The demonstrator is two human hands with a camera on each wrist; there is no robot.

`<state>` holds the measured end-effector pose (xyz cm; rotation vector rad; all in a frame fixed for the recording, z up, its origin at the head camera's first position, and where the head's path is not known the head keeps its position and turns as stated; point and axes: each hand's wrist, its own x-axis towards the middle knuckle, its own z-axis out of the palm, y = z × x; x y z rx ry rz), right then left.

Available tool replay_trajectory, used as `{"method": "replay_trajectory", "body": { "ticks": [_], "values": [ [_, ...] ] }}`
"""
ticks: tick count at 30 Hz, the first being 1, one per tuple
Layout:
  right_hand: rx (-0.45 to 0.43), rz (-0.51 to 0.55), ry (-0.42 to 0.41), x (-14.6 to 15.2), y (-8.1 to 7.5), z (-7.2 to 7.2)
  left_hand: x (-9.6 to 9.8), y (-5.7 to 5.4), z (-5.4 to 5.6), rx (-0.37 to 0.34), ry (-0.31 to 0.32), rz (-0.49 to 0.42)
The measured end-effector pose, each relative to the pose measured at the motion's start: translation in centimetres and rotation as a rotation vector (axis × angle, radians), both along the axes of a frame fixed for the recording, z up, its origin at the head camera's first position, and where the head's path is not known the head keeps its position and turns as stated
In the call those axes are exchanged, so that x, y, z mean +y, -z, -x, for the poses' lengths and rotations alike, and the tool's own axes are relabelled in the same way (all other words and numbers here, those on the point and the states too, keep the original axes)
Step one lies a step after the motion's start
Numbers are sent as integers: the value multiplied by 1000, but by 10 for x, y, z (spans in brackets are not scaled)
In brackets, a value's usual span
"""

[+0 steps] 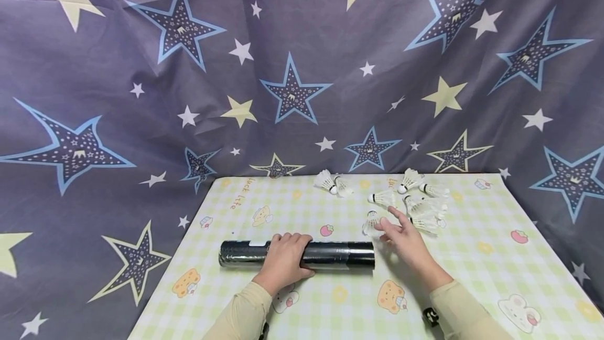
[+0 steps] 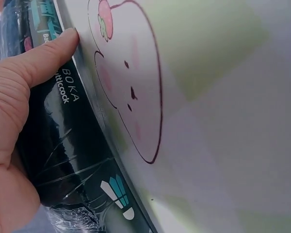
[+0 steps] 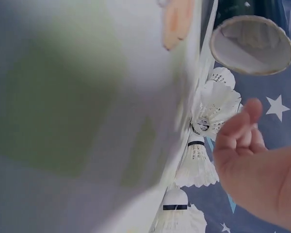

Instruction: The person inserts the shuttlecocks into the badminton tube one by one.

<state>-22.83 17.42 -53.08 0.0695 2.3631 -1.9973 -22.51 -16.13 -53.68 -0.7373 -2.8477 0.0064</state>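
A black shuttlecock tube [image 1: 330, 255] lies sideways on the table, and my left hand [image 1: 286, 261] grips it around the middle. In the left wrist view, the thumb rests along the tube's printed side [image 2: 70, 141]. The right wrist view shows the tube's open end [image 3: 252, 46] with its pale inside. My right hand [image 1: 407, 243] is just right of that end, fingers loosely extended and nothing between them in the right wrist view [image 3: 262, 160]. A white feather shuttlecock [image 1: 371, 223] is right by its fingertips, with another shuttlecock [image 1: 383, 198] a little behind.
Several shuttlecocks [image 1: 424, 206] lie clustered at the back right of the table. Two more shuttlecocks [image 1: 325, 182] sit near the back edge. The table has a green checked cover [image 1: 283, 209] with cartoon prints. A star-patterned curtain [image 1: 302, 30] hangs behind and at both sides.
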Motion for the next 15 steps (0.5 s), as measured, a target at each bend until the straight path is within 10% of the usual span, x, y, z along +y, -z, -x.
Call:
{"method": "replay_trajectory", "body": {
  "ticks": [15],
  "values": [
    [-131, 79, -39, -13, 6, 18, -3, 1, -1, 1, -8, -18]
  ]
}}
